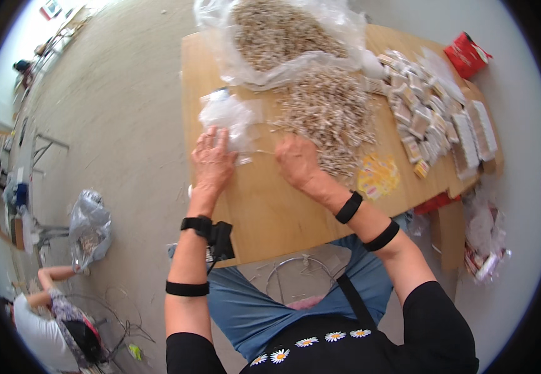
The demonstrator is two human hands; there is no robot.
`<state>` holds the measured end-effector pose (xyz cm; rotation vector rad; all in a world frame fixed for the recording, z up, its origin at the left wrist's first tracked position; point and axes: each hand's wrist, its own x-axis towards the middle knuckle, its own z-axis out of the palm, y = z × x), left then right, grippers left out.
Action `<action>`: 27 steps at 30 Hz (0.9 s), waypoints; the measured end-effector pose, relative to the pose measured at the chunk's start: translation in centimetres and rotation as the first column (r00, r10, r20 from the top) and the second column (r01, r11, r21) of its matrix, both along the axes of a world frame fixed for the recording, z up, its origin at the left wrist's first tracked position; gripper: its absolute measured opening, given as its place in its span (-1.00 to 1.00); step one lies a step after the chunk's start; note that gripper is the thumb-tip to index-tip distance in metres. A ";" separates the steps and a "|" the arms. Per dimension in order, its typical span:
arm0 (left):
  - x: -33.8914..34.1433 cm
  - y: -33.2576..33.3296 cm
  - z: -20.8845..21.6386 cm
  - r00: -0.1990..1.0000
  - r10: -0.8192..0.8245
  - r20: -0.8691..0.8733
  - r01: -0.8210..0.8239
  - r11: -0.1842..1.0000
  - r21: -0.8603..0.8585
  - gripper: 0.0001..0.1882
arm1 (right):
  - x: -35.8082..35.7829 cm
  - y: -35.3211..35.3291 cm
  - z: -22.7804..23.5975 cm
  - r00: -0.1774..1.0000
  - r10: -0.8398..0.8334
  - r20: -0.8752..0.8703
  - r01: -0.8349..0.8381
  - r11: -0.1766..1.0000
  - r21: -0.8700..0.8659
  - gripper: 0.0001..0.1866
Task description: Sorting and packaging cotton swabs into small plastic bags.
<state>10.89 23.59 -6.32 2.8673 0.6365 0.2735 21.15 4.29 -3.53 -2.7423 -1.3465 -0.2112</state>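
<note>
From the head view, the left hand (214, 163) is open, fingers spread, right on the near side of the clear plastic bags (228, 117), left on the counter (264, 215)! The right hand (297, 159) is curled closed at the loose stick pile (339, 112)'s near-left edge; any grip inside, can't tell. Small packets (419, 115) crowd the right!

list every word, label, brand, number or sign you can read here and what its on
No text can be read.
Yellow slips near the right forearm: any print too small.
Small packs heaped at right: too small.
Red bag at far right: any marking too blurred.
</note>
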 end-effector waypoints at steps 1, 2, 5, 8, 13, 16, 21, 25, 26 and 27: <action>-0.1 0.2 0.0 1.000 -0.028 0.006 0.028 1.000 -0.008 -0.29 | -0.7 -0.7 0.1 1.000 0.016 0.017 -0.018 0.995 0.098 -0.93; -0.4 0.3 0.1 1.000 -0.009 -0.004 0.009 1.000 -0.012 -0.28 | -1.3 -1.8 0.1 0.999 0.030 0.039 -0.037 0.980 0.195 -0.92; -0.4 0.8 0.3 1.000 -0.004 -0.011 0.004 0.998 -0.064 -0.28 | -3.3 -5.3 0.2 0.987 -0.032 -0.156 0.068 0.970 0.235 -0.87; -0.5 0.5 1.1 1.000 0.013 -0.006 -0.014 0.991 -0.131 -0.29 | -4.4 -9.7 1.0 0.972 -0.081 -0.222 0.152 0.933 0.326 -0.81; -0.1 -2.9 3.4 0.970 -0.057 0.238 0.068 0.997 -0.040 -0.35 | -2.9 -15.8 0.5 0.879 -0.310 -0.362 0.434 0.835 0.337 -0.69; -1.5 -9.4 3.7 0.964 -0.098 0.246 0.165 0.949 -0.269 -0.34 | -2.3 -15.9 -0.1 0.885 -0.318 -0.342 0.432 0.835 0.342 -0.66; -3.5 -14.2 1.7 0.980 -0.055 0.189 0.105 0.958 -0.267 -0.32 | -0.8 -11.7 -1.4 0.842 -0.242 -0.482 0.448 0.812 0.375 -0.62; -2.0 -15.0 1.5 0.986 -0.053 0.161 0.102 0.943 -0.316 -0.32 | 0.9 -8.5 -1.5 0.817 -0.181 -0.548 0.439 0.812 0.386 -0.68; -1.6 -15.1 1.2 0.983 -0.052 0.179 0.107 0.942 -0.319 -0.33 | 1.4 -8.1 -2.5 0.858 -0.102 -0.503 0.376 0.792 0.482 -0.71; -1.4 -15.1 1.1 0.980 -0.047 0.195 0.109 0.940 -0.324 -0.34 | 1.6 -7.9 -2.9 0.859 -0.101 -0.501 0.376 0.788 0.487 -0.71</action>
